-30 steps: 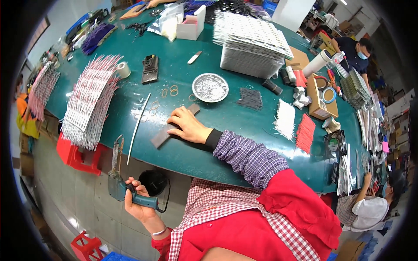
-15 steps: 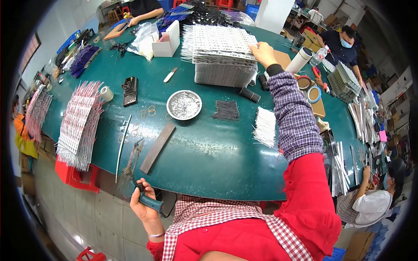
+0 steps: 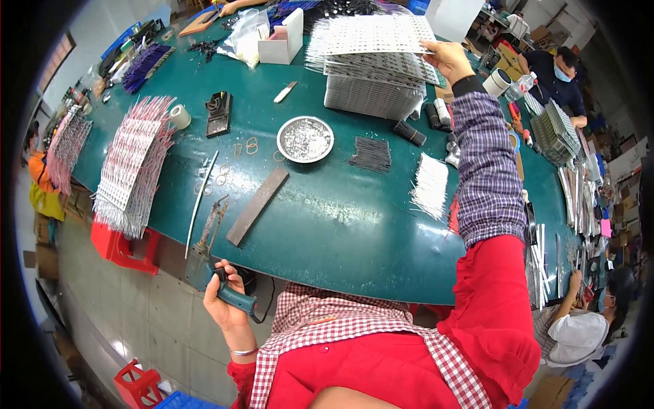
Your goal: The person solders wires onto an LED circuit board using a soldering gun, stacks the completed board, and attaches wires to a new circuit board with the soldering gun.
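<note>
My left hand (image 3: 230, 307) is closed round the green handle of a soldering gun (image 3: 238, 298), its tip pointing up over the table's near edge. Far off, my right hand (image 3: 451, 61) pinches the right edge of a white perforated sheet (image 3: 375, 34) with wire ends along its sides. That sheet is tilted up a little from a tall stack of similar sheets (image 3: 375, 97). Between my hands lie a metal bowl (image 3: 281, 151) of silvery bits, a flat grey-brown bar (image 3: 259, 206), a bundle of short black wires (image 3: 371, 154) and a bundle of white wires (image 3: 430, 185).
On the green table (image 3: 340, 252), a leaning stack of red-and-white wired sheets (image 3: 133, 167) stands left, near a tape roll (image 3: 180, 116) and an open black case (image 3: 219, 114). A small knife (image 3: 285, 92) lies beyond the bowl. Co-workers sit right, one masked (image 3: 555, 78).
My right hand has drawn the top sheet's edge up and slightly right, away from the stack. The left hand keeps its hold on the soldering gun. The whole view has shifted somewhat.
</note>
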Demonstrator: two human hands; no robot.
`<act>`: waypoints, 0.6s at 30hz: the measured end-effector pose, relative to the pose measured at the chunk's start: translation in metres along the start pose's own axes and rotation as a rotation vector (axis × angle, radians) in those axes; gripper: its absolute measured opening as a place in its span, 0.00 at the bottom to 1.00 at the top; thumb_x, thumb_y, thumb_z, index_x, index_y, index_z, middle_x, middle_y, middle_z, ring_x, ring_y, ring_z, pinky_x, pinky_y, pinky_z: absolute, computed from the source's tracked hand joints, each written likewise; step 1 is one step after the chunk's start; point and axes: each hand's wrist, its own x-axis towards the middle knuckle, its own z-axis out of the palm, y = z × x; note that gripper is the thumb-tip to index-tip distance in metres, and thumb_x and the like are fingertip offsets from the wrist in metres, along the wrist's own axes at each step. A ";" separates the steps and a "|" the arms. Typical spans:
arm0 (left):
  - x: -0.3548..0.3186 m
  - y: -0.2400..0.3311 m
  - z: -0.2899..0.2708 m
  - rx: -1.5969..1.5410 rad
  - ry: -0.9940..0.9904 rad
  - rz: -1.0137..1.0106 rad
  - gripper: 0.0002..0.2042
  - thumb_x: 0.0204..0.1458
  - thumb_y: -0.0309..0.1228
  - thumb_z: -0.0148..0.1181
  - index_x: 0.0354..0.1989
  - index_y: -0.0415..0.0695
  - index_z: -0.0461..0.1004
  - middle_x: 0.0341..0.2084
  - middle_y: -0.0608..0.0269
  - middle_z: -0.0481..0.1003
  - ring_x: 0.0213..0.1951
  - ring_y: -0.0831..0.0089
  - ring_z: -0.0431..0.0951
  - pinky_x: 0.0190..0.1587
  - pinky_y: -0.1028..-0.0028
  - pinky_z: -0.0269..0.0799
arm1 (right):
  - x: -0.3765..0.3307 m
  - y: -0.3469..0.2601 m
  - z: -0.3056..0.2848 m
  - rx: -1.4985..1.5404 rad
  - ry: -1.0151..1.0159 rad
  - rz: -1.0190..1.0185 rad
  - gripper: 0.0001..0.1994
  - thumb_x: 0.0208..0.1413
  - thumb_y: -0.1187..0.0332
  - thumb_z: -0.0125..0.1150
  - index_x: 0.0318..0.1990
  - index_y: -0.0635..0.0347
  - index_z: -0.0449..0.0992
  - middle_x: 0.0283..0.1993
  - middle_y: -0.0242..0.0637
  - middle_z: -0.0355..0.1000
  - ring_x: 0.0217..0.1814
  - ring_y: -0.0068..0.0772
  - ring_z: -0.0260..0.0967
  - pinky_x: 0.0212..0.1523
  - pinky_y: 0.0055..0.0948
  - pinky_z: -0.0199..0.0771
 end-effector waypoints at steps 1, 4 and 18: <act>-0.002 0.002 -0.002 -0.004 0.008 -0.003 0.15 0.55 0.21 0.56 0.50 0.31 0.66 0.49 0.49 0.69 0.47 0.64 0.74 0.49 0.71 0.75 | -0.015 -0.003 0.000 0.006 0.010 0.017 0.14 0.57 0.74 0.65 0.48 0.72 0.75 0.47 0.40 0.76 0.44 0.29 0.74 0.43 0.25 0.76; -0.003 0.007 -0.009 -0.033 -0.016 0.020 0.15 0.55 0.21 0.55 0.51 0.31 0.66 0.50 0.48 0.69 0.48 0.62 0.74 0.49 0.70 0.75 | -0.094 -0.001 -0.002 0.162 0.004 -0.109 0.15 0.56 0.75 0.65 0.50 0.71 0.73 0.47 0.40 0.77 0.46 0.30 0.75 0.44 0.29 0.77; -0.001 0.023 -0.011 -0.041 -0.086 0.003 0.18 0.54 0.20 0.56 0.53 0.30 0.64 0.50 0.47 0.69 0.49 0.61 0.72 0.49 0.70 0.74 | -0.460 0.121 0.052 0.459 0.154 0.395 0.17 0.58 0.82 0.60 0.51 0.67 0.63 0.47 0.47 0.75 0.49 0.30 0.74 0.51 0.29 0.76</act>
